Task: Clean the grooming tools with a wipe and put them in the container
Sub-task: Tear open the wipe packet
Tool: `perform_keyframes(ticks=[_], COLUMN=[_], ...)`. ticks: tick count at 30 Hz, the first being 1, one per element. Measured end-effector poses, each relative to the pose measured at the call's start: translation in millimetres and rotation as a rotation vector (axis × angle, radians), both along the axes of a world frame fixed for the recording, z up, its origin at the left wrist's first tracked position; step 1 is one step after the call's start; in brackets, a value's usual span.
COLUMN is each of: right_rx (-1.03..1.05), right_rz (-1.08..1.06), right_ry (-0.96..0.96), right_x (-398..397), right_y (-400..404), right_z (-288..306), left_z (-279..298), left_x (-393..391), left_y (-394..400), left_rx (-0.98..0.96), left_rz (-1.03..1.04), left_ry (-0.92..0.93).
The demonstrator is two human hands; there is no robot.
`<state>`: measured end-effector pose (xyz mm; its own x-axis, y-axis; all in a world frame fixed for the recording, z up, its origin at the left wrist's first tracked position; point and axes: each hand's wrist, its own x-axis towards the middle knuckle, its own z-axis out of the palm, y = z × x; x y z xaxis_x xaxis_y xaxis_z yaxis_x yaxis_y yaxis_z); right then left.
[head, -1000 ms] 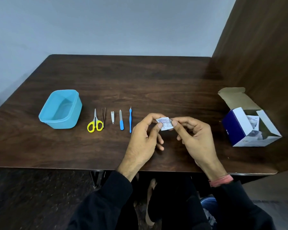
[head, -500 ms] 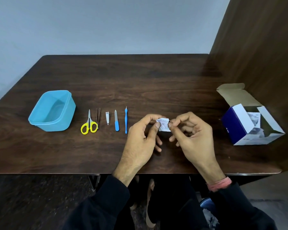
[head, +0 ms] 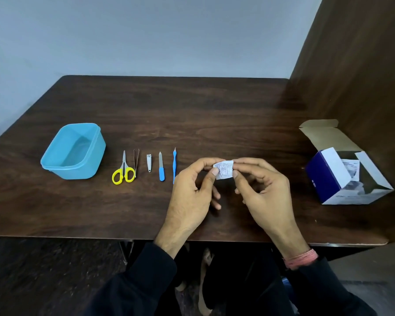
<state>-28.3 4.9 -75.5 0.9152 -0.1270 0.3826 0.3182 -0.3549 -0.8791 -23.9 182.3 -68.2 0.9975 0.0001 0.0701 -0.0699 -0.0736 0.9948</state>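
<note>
A: Tools, head view, five in one row on the dark wooden table (head: 214, 106), right of the blue plastic container (head: 55, 159). Count them off.

B: One pair of yellow-handled scissors (head: 123, 171), one pair of tweezers (head: 136, 161), one nail clipper (head: 149, 163), one blue-handled nail file (head: 161, 167), one blue cuticle pusher (head: 174, 165). Every long axis runs near to far; scissor blades, file tip and pusher tip point away from the person.

A: Container?

B: One, rectangular, open top, standing at the left end of the row, just beside the scissors.

A: Wipe?

B: One small white printed wipe sachet (head: 224, 170), held above the table right of the pusher. The left hand (head: 192, 197) pinches its left edge between thumb and forefinger; the right hand (head: 262, 190) pinches its right edge likewise. Remaining fingers of both are loosely curled.

A: Other stock?

B: One blue-and-white cardboard box (head: 324, 181), flaps open, at the far right, well apart from the hands, white packets showing inside.
</note>
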Motion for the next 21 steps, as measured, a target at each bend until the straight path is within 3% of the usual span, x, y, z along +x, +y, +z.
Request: perform_keyframes(ticks=[10, 21], right_rx=[0.055, 0.258], right_rz=[0.043, 0.025], right_ry=[0.073, 0.124], right_x=[4.6, 2.6], right_y=[-2.7, -5.3], right_z=[-2.7, 2.9], left_z=[0.3, 1.3], left_x=[-1.0, -1.3], left_y=[1.0, -1.0], left_rx=[0.001, -0.031], left_rz=[-0.023, -0.008], left_ry=[0.002, 0.029])
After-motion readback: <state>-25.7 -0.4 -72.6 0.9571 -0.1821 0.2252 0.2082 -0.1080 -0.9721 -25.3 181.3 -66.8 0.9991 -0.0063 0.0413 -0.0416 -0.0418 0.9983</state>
